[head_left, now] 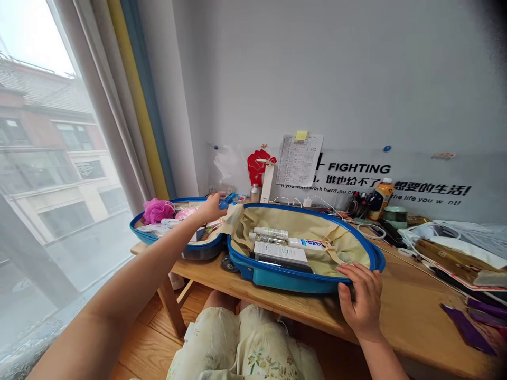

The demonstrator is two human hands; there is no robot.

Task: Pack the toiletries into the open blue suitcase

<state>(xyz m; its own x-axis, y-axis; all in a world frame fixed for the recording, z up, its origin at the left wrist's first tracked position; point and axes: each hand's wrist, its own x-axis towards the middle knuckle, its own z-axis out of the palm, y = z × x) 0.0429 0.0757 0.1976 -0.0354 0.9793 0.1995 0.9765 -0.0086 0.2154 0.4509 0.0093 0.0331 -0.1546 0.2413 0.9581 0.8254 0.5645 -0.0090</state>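
Observation:
A small blue suitcase lies spread apart on the wooden table in two halves with beige lining. My left hand (214, 208) reaches to the far side, where the halves meet, its fingers closed on a small blue object (227, 201) whose kind I cannot make out. My right hand (362, 295) rests with fingers stretched over the blue rim of the right half (293, 282), thumb apart on the outside. Inside that half, a toothpaste tube (307, 244), a white bottle (271, 232) and a white box (280, 252) lie under beige straps. The left half (137, 232) holds a pink bath puff (158, 211) and several packets.
Behind the suitcase stand a small metallic bottle (254, 192) and a tall white stand (268, 182). Cables, pens, an orange-labelled bottle (382, 198) and a green jar (395, 216) crowd the back right. Purple packets (467, 328) lie at the right edge of the table (412, 311).

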